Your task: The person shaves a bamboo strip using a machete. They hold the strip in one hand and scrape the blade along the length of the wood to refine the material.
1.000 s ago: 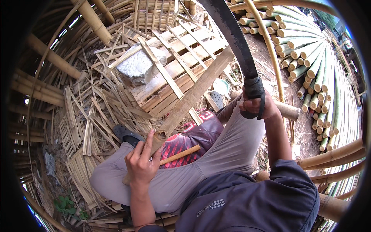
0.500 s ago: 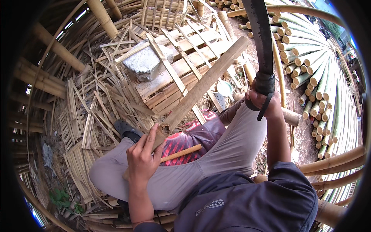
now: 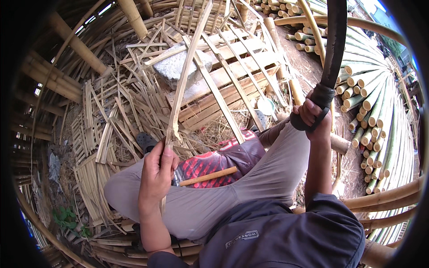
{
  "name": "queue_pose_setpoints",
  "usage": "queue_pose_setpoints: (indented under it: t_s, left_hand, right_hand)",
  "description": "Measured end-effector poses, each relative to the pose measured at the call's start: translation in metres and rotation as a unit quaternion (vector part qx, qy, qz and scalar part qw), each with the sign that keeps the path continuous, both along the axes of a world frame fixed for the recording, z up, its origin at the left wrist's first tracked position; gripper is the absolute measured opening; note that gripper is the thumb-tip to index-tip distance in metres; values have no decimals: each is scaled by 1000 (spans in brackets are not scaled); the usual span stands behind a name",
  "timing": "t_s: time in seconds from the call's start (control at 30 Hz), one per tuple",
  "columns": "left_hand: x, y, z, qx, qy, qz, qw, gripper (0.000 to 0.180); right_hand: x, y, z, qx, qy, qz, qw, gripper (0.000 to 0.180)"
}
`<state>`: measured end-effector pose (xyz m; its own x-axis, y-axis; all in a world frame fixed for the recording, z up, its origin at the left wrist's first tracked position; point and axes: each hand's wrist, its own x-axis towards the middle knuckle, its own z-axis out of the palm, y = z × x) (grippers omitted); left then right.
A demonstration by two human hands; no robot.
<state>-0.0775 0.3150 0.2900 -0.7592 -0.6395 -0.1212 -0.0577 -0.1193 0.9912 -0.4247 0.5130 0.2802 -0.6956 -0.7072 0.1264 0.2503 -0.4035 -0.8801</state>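
A long bamboo slat [image 3: 187, 73] stands almost upright in view, its narrow edge toward me and a frayed shaving at its lower part. My left hand [image 3: 156, 174] pinches it near the lower end, over my left thigh. My right hand [image 3: 314, 118] is wrapped round the dark bound handle of a machete [image 3: 336, 49], raised with its curved blade pointing away from me and apart from the slat. Across my lap lies a red and dark patterned cloth [image 3: 232, 156]. On it rests a tool with a wooden handle [image 3: 209, 175]; its metal end is partly hidden by my left hand.
Ahead is a low stack of bamboo boards [image 3: 223, 100] with several slats across it and a pale stone block [image 3: 178, 67] on top. Split bamboo scraps [image 3: 105, 127] cover the ground at left. Cut bamboo poles [image 3: 373, 111] are piled at right, beside a curved pole [image 3: 348, 22].
My left hand has turned the slat from a rightward slant with its broad face showing to nearly upright, edge on. The machete has shifted slightly right.
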Motion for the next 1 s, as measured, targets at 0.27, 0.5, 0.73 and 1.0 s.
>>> queue_pose_setpoints:
  t_s: [0.27,0.5,0.73,1.0]
  left_hand:
    - [-23,33,-32,274,78,-42,958,52]
    - [-24,41,-41,241,90,-88,962,54]
    - [-19,30,-27,-293,-51,-9,955,44]
    - [-22,18,5,-410,-103,-16,906,38]
  right_hand:
    - [25,-13,-15,54,54,-59,995,18]
    - [44,-35,-33,100,103,-8,990,27]
    - [9,-24,1,117,116,8,986,24]
    - [-32,-4,72,148,228,8,962,27]
